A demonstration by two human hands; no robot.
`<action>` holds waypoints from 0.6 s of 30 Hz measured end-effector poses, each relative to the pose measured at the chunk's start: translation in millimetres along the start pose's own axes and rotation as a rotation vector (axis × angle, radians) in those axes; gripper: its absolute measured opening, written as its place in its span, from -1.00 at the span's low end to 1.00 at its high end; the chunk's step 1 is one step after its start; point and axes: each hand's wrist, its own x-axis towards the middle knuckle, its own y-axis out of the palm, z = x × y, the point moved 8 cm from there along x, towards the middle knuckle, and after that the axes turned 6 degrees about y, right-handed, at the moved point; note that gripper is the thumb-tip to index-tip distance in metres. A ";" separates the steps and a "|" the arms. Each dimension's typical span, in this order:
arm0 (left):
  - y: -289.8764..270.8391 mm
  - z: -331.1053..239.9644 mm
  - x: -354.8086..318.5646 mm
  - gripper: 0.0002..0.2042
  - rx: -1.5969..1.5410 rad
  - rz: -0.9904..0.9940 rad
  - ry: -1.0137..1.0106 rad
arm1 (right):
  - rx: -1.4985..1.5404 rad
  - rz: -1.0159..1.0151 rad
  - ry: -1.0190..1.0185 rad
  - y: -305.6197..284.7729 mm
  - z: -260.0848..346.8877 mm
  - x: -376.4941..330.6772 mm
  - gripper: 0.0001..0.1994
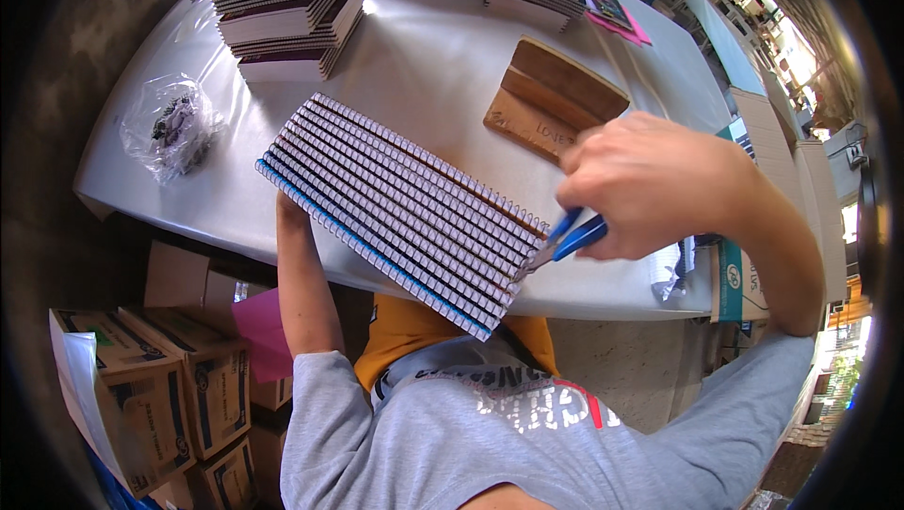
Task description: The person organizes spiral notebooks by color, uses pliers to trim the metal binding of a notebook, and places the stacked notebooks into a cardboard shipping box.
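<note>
Here, blue-handled pliers [580, 238] are gripped in the right hand [650, 185], their tip set at the right end of the stacked spiral notebooks [395, 213]. The left hand [290, 210] is mostly hidden under that stack, by the near edge of the counter [424, 58]; its grip cannot be told.

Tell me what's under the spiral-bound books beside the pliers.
The left forearm disappears beneath those spiral-bound books near their left end; the fingers and anything else underneath are covered.
</note>
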 end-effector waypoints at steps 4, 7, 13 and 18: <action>1.3 2.3 1.7 -0.60 0.032 0.012 -0.004 | -0.096 -0.759 -0.457 -23.9 17.5 -21.3 -0.75; 3.7 2.6 3.1 -0.60 0.051 0.025 -0.003 | -0.167 -0.845 -0.516 -16.6 25.2 -15.1 -0.73; -0.9 1.4 1.6 -0.59 0.037 0.012 -0.028 | -0.046 -0.182 -0.229 -11.1 28.4 0.4 -0.79; 4.6 7.4 4.2 -0.57 0.023 0.021 -0.042 | 0.029 0.335 0.074 10.0 16.7 -4.4 -0.80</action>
